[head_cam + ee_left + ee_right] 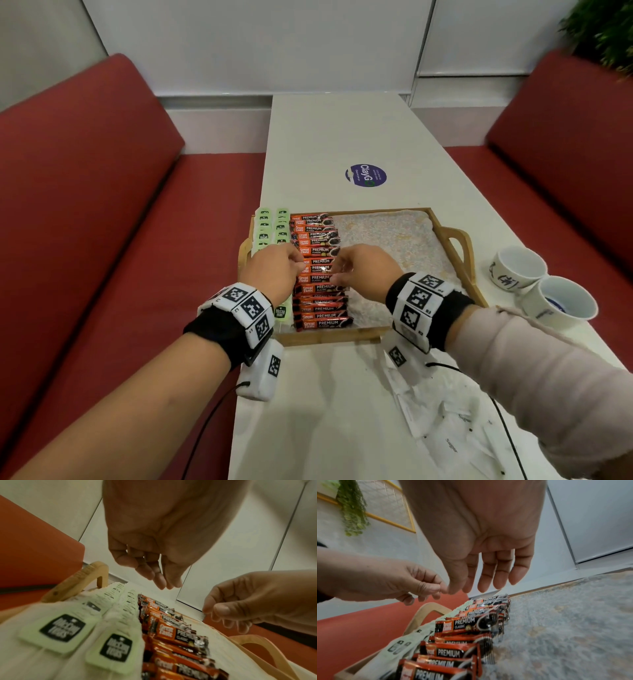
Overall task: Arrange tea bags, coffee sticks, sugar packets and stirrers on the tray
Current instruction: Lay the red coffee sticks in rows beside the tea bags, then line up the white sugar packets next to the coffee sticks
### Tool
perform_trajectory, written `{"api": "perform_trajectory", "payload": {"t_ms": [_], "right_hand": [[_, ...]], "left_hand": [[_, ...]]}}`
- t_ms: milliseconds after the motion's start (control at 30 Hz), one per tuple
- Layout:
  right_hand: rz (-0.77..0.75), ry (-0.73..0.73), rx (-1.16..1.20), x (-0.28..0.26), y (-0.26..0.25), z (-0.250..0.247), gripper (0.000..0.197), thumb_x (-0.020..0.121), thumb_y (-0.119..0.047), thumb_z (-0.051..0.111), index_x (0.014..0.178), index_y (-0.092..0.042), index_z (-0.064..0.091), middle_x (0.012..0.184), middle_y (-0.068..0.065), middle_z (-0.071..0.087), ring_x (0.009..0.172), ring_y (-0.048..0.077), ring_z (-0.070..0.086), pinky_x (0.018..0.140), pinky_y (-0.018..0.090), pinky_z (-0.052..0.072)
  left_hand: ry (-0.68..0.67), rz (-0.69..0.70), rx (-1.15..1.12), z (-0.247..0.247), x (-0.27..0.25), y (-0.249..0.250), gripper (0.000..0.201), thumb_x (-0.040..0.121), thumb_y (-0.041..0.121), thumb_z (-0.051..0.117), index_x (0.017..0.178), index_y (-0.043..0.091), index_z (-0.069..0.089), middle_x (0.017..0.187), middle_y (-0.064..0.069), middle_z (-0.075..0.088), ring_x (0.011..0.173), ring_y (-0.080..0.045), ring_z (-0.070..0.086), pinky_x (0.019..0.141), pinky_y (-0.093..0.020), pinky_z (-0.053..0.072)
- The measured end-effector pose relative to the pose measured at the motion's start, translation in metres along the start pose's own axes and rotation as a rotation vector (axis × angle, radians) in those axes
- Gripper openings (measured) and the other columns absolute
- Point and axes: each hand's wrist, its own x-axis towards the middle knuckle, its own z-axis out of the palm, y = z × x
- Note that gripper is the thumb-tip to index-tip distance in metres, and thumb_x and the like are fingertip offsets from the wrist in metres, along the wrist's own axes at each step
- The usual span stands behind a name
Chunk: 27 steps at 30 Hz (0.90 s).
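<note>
Hands first, from your head view: your left hand (274,270) and right hand (363,270) hover side by side over the middle of the column of coffee sticks (317,270), fingers curled downward. From here you cannot tell whether either touches a stick. The wooden tray (455,240) sits on the white table (329,137) with 2 columns of green-tagged tea bags (272,226) along its left side and 1 column of orange-and-black sticks just beside them; about 15 sticks show, some hidden by your hands, so the count is not exact. The right half of the tray shows only its speckled liner (394,236). Off the tray, 2 white cups (541,284) stand near its right handle, and a loose pile of white sugar packets (445,425) lies on the table under your right forearm, too jumbled to count. Stirrers cannot be made out.

Left wrist view: your left hand (161,536) hangs above the sticks (173,632) with fingers loosely bent and nothing in them. Your right hand (248,601) has thumb and fingers curled close together; nothing is visibly held. 2 tea bag tags (85,639) are nearest the lens.

Right wrist view: your right hand (481,538) hangs with 4 fingers nearly straight, thumb bent toward the left hand (388,582), which pinches thumb to forefinger; what it pinches, if anything, cannot be told. Sticks (467,626) lie below, clear of both hands.
</note>
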Motion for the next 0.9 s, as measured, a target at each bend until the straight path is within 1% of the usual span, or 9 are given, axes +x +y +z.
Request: {"api": "perform_trajectory", "payload": {"t_ms": [67, 133, 233, 333, 433, 533, 667, 767, 900], "right_hand": [[0.011, 0.016, 0.026, -0.017, 0.003, -0.008, 0.009, 0.084, -0.029, 0.069, 0.088, -0.022, 0.064, 0.081, -0.009, 0.058, 0.08, 0.012, 0.057, 0.071, 0.024, 0.041], [0.025, 0.049, 0.046, -0.035, 0.007, -0.014, 0.012, 0.085, -0.028, 0.068, 0.093, -0.02, 0.066, 0.087, -0.005, 0.06, 0.082, 0.012, 0.057, 0.071, 0.024, 0.04], [0.054, 0.103, 0.058, -0.066, 0.016, -0.021, 0.012, 0.086, -0.027, 0.067, 0.095, -0.019, 0.067, 0.088, -0.005, 0.06, 0.081, 0.012, 0.055, 0.07, 0.024, 0.039], [0.092, 0.137, 0.06, -0.098, 0.028, -0.026, 0.013, 0.088, -0.025, 0.065, 0.099, -0.019, 0.068, 0.09, -0.004, 0.061, 0.082, 0.012, 0.056, 0.069, 0.023, 0.039], [0.136, 0.151, 0.058, -0.126, 0.044, -0.028, 0.012, 0.089, -0.023, 0.064, 0.099, -0.02, 0.067, 0.094, -0.004, 0.062, 0.084, 0.012, 0.057, 0.067, 0.021, 0.041], [0.179, 0.167, 0.03, -0.148, 0.061, -0.028, 0.012, 0.089, -0.018, 0.062, 0.099, -0.024, 0.067, 0.094, -0.006, 0.061, 0.088, 0.013, 0.058, 0.072, 0.023, 0.043], [0.231, 0.144, 0.007, -0.178, 0.086, -0.031, 0.024, 0.085, -0.009, 0.066, 0.104, -0.023, 0.067, 0.098, -0.005, 0.059, 0.09, 0.013, 0.056, 0.073, 0.023, 0.041], [0.261, 0.078, 0.004, -0.197, 0.102, -0.034, 0.031, 0.081, -0.01, 0.071, 0.108, -0.023, 0.065, 0.102, -0.003, 0.057, 0.089, 0.014, 0.055, 0.07, 0.024, 0.045], [0.26, -0.005, -0.05, -0.213, 0.116, -0.034, 0.04, 0.079, -0.013, 0.074, 0.115, -0.023, 0.062, 0.109, -0.003, 0.056, 0.094, 0.012, 0.052, 0.078, 0.023, 0.042]], "left_hand": [[-0.019, 0.028, -0.029, 0.001, -0.012, 0.005, 0.01, 0.093, 0.032, 0.055, 0.096, 0.028, 0.064, 0.097, 0.009, 0.065, 0.087, -0.011, 0.057, 0.079, -0.026, 0.041], [-0.033, 0.051, -0.069, 0.003, -0.024, 0.011, 0.008, 0.092, 0.031, 0.056, 0.095, 0.028, 0.063, 0.094, 0.008, 0.064, 0.081, -0.012, 0.057, 0.074, -0.026, 0.045], [-0.061, 0.081, -0.098, 0.009, -0.043, 0.021, 0.004, 0.09, 0.029, 0.059, 0.092, 0.029, 0.062, 0.088, 0.009, 0.063, 0.083, -0.012, 0.06, 0.075, -0.027, 0.049], [-0.091, 0.129, -0.121, 0.018, -0.063, 0.031, 0.004, 0.089, 0.025, 0.06, 0.088, 0.029, 0.06, 0.087, 0.008, 0.063, 0.083, -0.013, 0.06, 0.076, -0.026, 0.047], [-0.128, 0.15, -0.129, 0.028, -0.079, 0.041, 0.008, 0.088, 0.024, 0.06, 0.096, 0.026, 0.063, 0.09, 0.008, 0.063, 0.085, -0.011, 0.058, 0.076, -0.023, 0.043], [-0.173, 0.165, -0.148, 0.039, -0.094, 0.053, 0.014, 0.088, 0.026, 0.06, 0.102, 0.023, 0.063, 0.095, 0.006, 0.063, 0.086, -0.011, 0.058, 0.077, -0.023, 0.044], [-0.235, 0.204, -0.139, 0.053, -0.108, 0.072, 0.015, 0.089, 0.025, 0.061, 0.103, 0.022, 0.063, 0.093, 0.007, 0.061, 0.086, -0.01, 0.057, 0.076, -0.022, 0.042], [-0.27, 0.218, -0.115, 0.065, -0.116, 0.086, 0.017, 0.088, 0.027, 0.061, 0.105, 0.023, 0.063, 0.095, 0.009, 0.061, 0.09, -0.01, 0.058, 0.077, -0.021, 0.042], [-0.315, 0.208, -0.113, 0.083, -0.13, 0.104, 0.019, 0.089, 0.026, 0.061, 0.107, 0.022, 0.063, 0.099, 0.008, 0.059, 0.092, -0.011, 0.056, 0.076, -0.021, 0.04]]}}
